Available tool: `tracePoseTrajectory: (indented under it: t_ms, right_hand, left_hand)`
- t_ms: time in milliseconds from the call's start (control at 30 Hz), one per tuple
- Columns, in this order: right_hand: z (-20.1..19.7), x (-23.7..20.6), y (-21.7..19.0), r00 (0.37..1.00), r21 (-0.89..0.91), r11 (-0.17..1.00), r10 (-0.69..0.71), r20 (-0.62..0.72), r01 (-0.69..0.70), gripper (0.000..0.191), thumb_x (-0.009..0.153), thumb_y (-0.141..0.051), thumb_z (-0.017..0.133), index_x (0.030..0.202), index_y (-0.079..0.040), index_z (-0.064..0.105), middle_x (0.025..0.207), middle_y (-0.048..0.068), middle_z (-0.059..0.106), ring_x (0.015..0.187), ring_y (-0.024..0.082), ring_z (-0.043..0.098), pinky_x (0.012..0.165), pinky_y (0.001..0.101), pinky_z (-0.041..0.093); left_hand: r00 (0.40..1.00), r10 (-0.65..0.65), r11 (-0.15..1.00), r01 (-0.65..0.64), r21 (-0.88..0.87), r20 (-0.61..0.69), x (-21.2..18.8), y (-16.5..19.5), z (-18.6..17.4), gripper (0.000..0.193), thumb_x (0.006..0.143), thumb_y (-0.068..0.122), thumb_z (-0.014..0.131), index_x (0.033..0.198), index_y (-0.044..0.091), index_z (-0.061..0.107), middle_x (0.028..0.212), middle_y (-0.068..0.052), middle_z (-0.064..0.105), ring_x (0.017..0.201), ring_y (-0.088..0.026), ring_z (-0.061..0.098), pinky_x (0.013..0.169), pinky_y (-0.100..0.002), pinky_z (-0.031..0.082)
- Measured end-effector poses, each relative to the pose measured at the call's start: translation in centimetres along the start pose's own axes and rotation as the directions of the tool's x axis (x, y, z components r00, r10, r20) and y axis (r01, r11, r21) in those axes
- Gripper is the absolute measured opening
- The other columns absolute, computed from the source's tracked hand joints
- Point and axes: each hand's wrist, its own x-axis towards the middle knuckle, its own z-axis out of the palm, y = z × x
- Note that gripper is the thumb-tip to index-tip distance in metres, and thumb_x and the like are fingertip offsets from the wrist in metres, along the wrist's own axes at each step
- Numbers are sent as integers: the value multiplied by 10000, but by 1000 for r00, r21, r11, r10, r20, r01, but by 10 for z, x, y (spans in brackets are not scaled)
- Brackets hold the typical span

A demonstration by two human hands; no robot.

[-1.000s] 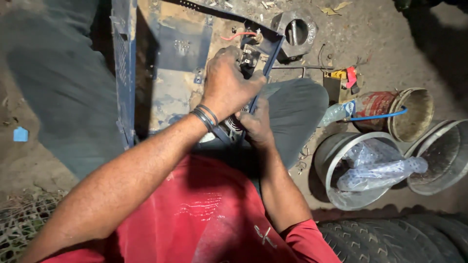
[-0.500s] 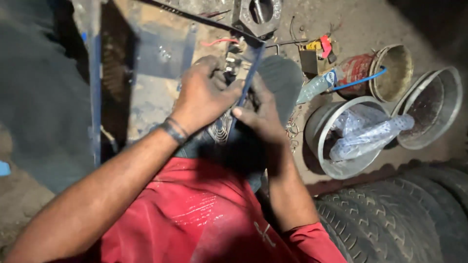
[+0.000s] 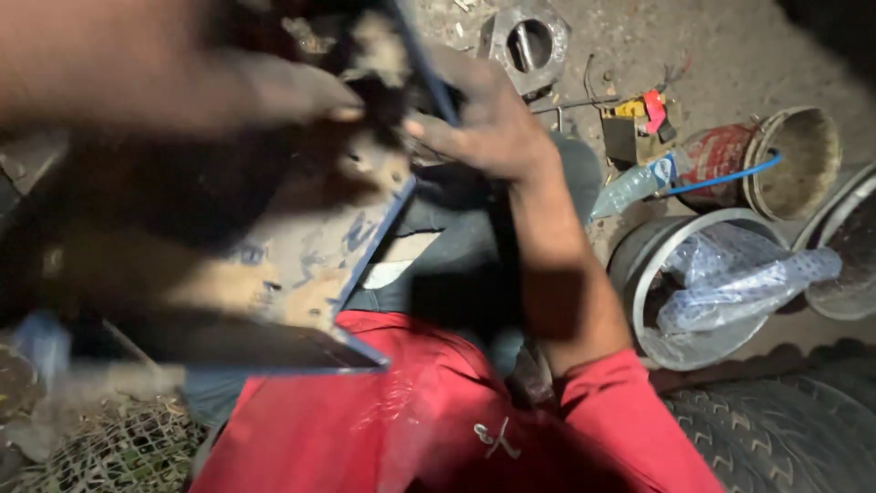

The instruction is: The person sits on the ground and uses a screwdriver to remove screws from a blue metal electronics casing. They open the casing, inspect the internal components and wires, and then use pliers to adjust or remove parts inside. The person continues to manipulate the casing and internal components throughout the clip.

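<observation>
Both hands grip the far end of the blue-edged metal plate [image 3: 310,265] over the lap: the left hand [image 3: 274,91], blurred, curls on its top; the right hand [image 3: 493,128] pinches the edge. A firm, even two-sided hold would likely keep it level.

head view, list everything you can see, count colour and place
metal frame plate: one, blue-edged, rusty tan face, raised over the lap, blurred
metal housing: one, grey, round opening, ground at top
small device: one, yellow, black and red, ground right of the housing
plastic bottle: one, clear, lying by the tin
tin: one, red-sided, on its side, upper right
bucket: one, grey, holds clear plastic, right
tyre: one, black, lower right
wire mesh: one patch, lower left
left hand: blurred, on the plate's top
right hand: gripping the plate's edge
</observation>
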Motion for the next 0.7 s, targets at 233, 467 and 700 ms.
tracePoseTrajectory:
  t_ms: [233,467,700]
  right_hand:
    - [17,83,55,891,314,938,-261,371,144,563,943,-216,780,1427,22,620,1382,196,698,1273,270,691,1132,394,542]
    - [24,94,253,892,-315,849,330,-309,-423,756,859,-305,834,1456,11,496,1366,238,632,1253,331,622,1035,399,489]
    - [77,111,288,871,-320,837,319,-374,-444,744,825,-332,890,1392,31,572,1292,260,658,1196,388,626,983,425,485]
  left_hand:
    - [919,387,823,-380,-422,-74,-18,-155,42,486,767,305,814,1211,114,769,1026,-60,822,880,-125,788,817,-306,592]
    - [964,74,825,-204,-527,-257,-22,-199,99,426,816,226,832,1192,46,746,1118,-102,785,975,-207,743,901,-354,574]
    - [937,136,888,-260,-379,-323,6,-204,122,461,774,301,900,1144,59,767,1128,-135,771,1014,-274,732,902,-376,552]
